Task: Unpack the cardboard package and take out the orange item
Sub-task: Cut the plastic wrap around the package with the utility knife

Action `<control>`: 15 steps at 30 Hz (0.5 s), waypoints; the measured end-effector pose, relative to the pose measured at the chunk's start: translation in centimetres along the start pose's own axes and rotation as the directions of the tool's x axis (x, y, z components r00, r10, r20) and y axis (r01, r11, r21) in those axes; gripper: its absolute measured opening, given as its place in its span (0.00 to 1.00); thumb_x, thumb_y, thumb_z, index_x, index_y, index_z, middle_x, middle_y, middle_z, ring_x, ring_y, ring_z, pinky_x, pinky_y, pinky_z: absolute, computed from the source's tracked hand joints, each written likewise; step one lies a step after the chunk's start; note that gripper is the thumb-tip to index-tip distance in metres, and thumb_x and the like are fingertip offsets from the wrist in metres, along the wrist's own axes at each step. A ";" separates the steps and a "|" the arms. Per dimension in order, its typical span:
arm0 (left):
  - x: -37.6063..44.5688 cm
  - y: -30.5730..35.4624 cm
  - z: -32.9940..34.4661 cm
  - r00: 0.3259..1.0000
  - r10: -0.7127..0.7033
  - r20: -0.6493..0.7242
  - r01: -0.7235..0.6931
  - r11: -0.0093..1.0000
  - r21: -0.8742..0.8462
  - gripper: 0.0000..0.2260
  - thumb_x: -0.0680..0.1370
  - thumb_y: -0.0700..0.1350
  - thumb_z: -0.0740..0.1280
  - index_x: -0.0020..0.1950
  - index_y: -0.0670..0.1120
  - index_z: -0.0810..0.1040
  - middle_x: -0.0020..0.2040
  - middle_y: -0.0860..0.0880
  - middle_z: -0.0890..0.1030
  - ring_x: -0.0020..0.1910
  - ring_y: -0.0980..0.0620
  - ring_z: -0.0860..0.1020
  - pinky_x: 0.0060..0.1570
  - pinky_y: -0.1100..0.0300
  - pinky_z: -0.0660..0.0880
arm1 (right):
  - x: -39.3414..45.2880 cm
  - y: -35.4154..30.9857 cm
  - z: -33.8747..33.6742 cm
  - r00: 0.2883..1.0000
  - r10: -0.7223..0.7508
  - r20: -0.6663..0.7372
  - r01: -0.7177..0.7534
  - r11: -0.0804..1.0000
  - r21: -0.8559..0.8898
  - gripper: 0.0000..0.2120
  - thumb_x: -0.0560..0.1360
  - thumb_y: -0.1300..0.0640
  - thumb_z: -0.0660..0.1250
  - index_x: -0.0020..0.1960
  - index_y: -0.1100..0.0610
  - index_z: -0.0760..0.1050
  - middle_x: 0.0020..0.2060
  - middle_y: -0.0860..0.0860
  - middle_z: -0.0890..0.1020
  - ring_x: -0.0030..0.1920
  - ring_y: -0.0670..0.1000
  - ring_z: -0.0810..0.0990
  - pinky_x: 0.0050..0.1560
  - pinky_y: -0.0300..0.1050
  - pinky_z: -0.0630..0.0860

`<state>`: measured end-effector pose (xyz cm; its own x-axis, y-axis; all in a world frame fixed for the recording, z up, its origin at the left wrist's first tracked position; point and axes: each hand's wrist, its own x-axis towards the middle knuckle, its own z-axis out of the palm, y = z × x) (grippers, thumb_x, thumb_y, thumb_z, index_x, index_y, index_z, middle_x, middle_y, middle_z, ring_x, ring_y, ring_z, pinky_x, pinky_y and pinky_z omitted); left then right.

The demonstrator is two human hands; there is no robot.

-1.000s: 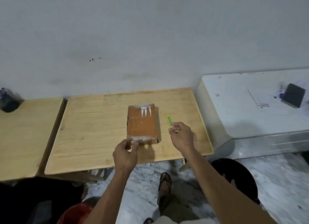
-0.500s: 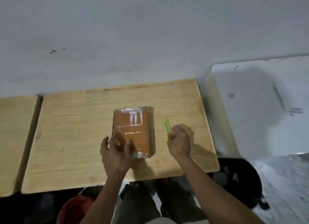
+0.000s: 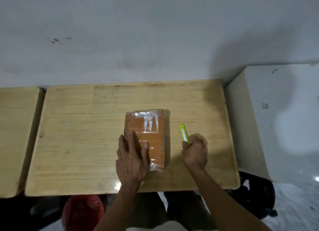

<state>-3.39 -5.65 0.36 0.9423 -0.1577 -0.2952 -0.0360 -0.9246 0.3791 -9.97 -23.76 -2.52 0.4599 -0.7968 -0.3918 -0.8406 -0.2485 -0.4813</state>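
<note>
Cardboard package (image 3: 151, 137) lies flat near the middle of the wooden table (image 3: 77, 144), slightly right of centre, long axis running away from the person toward the wall (image 3: 155, 32), near short end close to the table's front edge but not at it. Top face orange-brown, wrapped in glossy clear tape; three pale pointed marks near the far end, points toward the far short edge. Package sits square to the table, barely rotated. Left hand (image 3: 132, 160) rests palm-down on the near-left part of the package, fingers straight and spread, pressing flat, not curled round anything; fingertips reach about mid-length, outer fingers hang over the left long edge. Right hand (image 3: 196, 153) is just right of the package, apart from it, over the tabletop, fingers curled in a fist round the lower end of a yellow-green utility knife (image 3: 183, 135). Knife sticks out of the fist pointing away from the person, tilted slightly left, roughly parallel to the package's long axis; cannot tell whether a blade is out. Second wooden table (image 3: 15, 135) beside the first on the left, narrow gap between. White cabinet (image 3: 276, 118) at right. Red object (image 3: 82, 213) below the table's front edge, blurred.
</note>
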 end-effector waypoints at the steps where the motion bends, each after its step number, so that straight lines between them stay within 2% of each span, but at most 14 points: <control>1: 0.0 0.1 -0.1 1.000 -0.004 0.002 0.004 1.000 0.009 0.32 0.79 0.68 0.51 0.80 0.56 0.51 0.79 0.43 0.57 0.69 0.35 0.70 0.56 0.36 0.76 | 0.1 -0.1 0.0 1.000 0.003 0.008 -0.003 1.000 0.002 0.09 0.75 0.56 0.67 0.54 0.57 0.77 0.51 0.59 0.79 0.54 0.62 0.78 0.48 0.50 0.75; 6: 0.0 0.5 -0.1 1.000 -0.029 -0.004 0.029 0.999 0.032 0.33 0.79 0.70 0.49 0.80 0.56 0.50 0.80 0.44 0.54 0.73 0.38 0.66 0.63 0.36 0.72 | 0.7 -0.3 -1.0 0.999 -0.002 0.044 -0.009 0.967 0.256 0.04 0.76 0.58 0.68 0.50 0.56 0.75 0.44 0.54 0.82 0.44 0.55 0.81 0.45 0.40 0.70; 10: -0.3 1.0 0.5 0.998 -0.033 -0.045 0.033 0.999 0.019 0.32 0.79 0.69 0.50 0.80 0.56 0.52 0.80 0.45 0.56 0.72 0.39 0.68 0.60 0.38 0.74 | 0.6 -1.3 -1.7 0.989 -0.011 0.146 -0.072 0.829 0.555 0.04 0.80 0.56 0.63 0.53 0.53 0.69 0.40 0.53 0.84 0.33 0.52 0.83 0.42 0.50 0.81; 15: -0.2 0.7 1.2 0.995 -0.040 -0.090 0.044 0.998 0.035 0.30 0.80 0.66 0.53 0.79 0.55 0.58 0.78 0.44 0.60 0.68 0.39 0.71 0.56 0.41 0.76 | 0.1 -3.2 -2.3 0.976 -0.131 0.173 0.016 0.837 0.547 0.05 0.81 0.54 0.61 0.57 0.49 0.68 0.39 0.53 0.81 0.27 0.47 0.77 0.33 0.49 0.78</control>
<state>-3.98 -6.64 -0.37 0.9693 -0.0882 -0.2297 -0.0063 -0.9421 0.3354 -7.87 -24.28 0.76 0.6085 -0.6503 -0.4548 -0.5397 0.0809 -0.8379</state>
